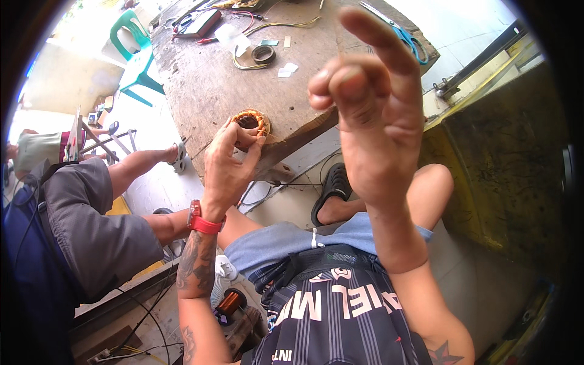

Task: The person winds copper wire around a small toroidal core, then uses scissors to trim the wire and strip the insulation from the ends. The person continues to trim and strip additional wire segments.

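Left hand [228, 155] on a copper-wound ring [261, 123] at the edge of a wooden table [201, 82]

The ring, wrapped in orange-brown windings, lay on the table beside the near edge, not far from the near left corner. The left hand was closed on its near side, the thumb and a finger pressed together over the rim and its opening. A red watch [207, 226] circled that wrist.

The right hand [374, 109] was raised in the air, to the right of the ring and well apart from it. Its index finger stretched upward, and the thumb bent in by the other, curled fingers; I could not tell whether anything was pinched there.

Farther in from the near edge lay a roll of dark tape [263, 61]. Toward the far left corner sat a dark red box [201, 24]. Near the right corner rested scissors [406, 38] with blue handles.

Past the left edge stood a green plastic chair [137, 61]. Nearer, also on the left, was another person in grey shorts [100, 222]. Low by the left forearm was a spool of copper wire [232, 302].
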Available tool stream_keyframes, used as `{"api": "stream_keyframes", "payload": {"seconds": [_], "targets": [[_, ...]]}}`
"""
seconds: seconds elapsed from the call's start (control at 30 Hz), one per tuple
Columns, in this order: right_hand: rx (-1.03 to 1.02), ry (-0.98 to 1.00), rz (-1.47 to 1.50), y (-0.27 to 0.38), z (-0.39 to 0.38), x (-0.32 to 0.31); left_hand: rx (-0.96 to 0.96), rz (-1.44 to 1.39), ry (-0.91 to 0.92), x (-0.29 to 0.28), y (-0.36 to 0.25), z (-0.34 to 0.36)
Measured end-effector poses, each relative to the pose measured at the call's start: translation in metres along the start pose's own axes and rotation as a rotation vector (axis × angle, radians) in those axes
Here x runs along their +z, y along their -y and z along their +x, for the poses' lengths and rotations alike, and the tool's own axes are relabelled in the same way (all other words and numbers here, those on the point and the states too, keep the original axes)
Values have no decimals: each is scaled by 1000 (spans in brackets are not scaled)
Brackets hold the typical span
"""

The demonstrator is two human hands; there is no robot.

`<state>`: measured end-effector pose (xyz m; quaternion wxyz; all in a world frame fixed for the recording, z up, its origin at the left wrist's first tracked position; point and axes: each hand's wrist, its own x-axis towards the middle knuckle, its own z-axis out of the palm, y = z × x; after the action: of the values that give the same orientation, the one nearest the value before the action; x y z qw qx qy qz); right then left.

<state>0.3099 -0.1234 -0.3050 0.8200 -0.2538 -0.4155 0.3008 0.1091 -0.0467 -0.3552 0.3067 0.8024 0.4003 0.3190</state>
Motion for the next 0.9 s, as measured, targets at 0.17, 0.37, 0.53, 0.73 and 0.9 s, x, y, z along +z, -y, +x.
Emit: {"api": "stream_keyframes", "payload": {"seconds": [0.17,0.37,0.53,0.73,0.9], "targets": [[-65,138,-953,-30,-41,-17,255,278,-17,3,4,-3],[91,201,-953,-62,-64,-36,241,336,-43,12,1,-5],[186,221,-1002,-72,-52,-20,170,275,-18,13,2,-3],[703,118,-12,-73,-39,-29,166,66,-124,11,15,-7],[130,439,-702,-81,-29,-26,187,96,-125,9,21,-15]]}}
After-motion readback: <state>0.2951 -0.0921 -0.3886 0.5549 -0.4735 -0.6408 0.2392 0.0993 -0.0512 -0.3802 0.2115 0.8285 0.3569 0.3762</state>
